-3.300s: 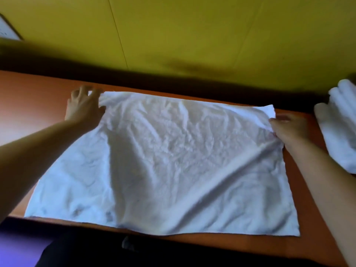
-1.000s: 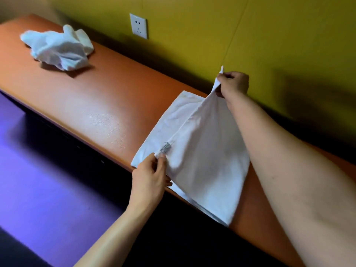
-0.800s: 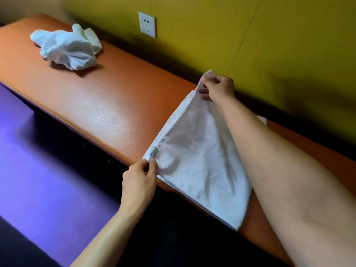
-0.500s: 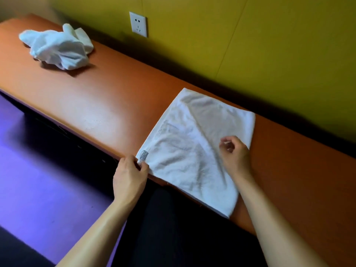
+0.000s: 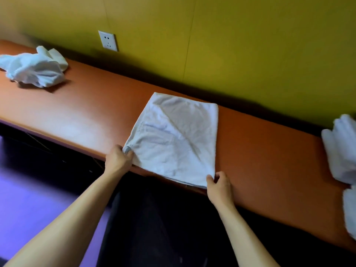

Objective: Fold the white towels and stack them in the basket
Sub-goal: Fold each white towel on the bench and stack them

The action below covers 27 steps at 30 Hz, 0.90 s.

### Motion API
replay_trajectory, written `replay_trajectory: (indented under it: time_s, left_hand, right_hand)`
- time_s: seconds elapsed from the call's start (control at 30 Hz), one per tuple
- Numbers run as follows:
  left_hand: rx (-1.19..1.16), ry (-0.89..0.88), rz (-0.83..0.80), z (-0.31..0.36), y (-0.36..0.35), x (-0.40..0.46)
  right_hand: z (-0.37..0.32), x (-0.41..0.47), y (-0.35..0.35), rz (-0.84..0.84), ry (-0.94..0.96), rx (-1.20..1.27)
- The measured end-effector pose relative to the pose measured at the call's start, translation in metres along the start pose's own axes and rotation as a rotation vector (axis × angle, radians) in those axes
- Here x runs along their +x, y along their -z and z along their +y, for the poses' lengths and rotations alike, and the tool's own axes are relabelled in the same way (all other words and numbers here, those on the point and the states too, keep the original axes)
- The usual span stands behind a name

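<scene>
On the long orange-brown wooden counter (image 5: pixel 269 160) the half-folded white terry towel (image 5: pixel 177 139) lies flat, left hand (image 5: pixel 118 160) and right hand (image 5: pixel 218 185) pinching its near corners, probably for another fold away from the person.

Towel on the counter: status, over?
Left hand and right hand pinch near corners of folded towel. Flat on counter. No basket in view. Nothing obstructing.

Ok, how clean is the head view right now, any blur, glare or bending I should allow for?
Head view: centre is fairly sharp, folded towel creases readable; edges smear, so the white pile at right is blurred; a soft sheen sits on the table left of the towel; wide-angle bending curves the table edge; left hand and right hand show clearly at its near corners.
</scene>
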State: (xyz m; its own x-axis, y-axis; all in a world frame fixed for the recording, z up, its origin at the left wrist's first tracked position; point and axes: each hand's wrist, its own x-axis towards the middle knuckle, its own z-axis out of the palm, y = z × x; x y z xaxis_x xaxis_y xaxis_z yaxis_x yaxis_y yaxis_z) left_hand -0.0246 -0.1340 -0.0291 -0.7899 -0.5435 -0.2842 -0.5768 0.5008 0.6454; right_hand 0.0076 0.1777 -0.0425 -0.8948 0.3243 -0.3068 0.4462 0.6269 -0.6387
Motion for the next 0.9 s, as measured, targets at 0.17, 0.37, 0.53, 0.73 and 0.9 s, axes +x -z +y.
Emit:
replay_trajectory:
  time_s: [0.17, 0.37, 0.53, 0.73, 0.9]
  left_hand:
    - [-0.187, -0.013, -0.039, 0.001, -0.001, -0.046]
    - [-0.469, -0.069, -0.121, -0.003, 0.003, -0.105]
    - [-0.589, -0.074, -0.224, -0.012, 0.010, -0.148]
    - [-0.757, -0.107, -0.483, -0.027, 0.017, -0.171]
    - [-0.656, -0.110, -0.210, -0.017, 0.006, -0.163]
  right_hand:
    - [0.014, -0.007, 0.040, 0.132, 0.035, 0.216]
    - [0.042, -0.029, 0.075, 0.172, 0.109, 0.435]
    - [0.062, -0.052, 0.103, 0.104, 0.085, 0.642]
    - [0.076, -0.070, 0.129, -0.204, -0.068, 1.190]
    - [0.079, -0.057, 0.126, -0.187, 0.048, 0.975]
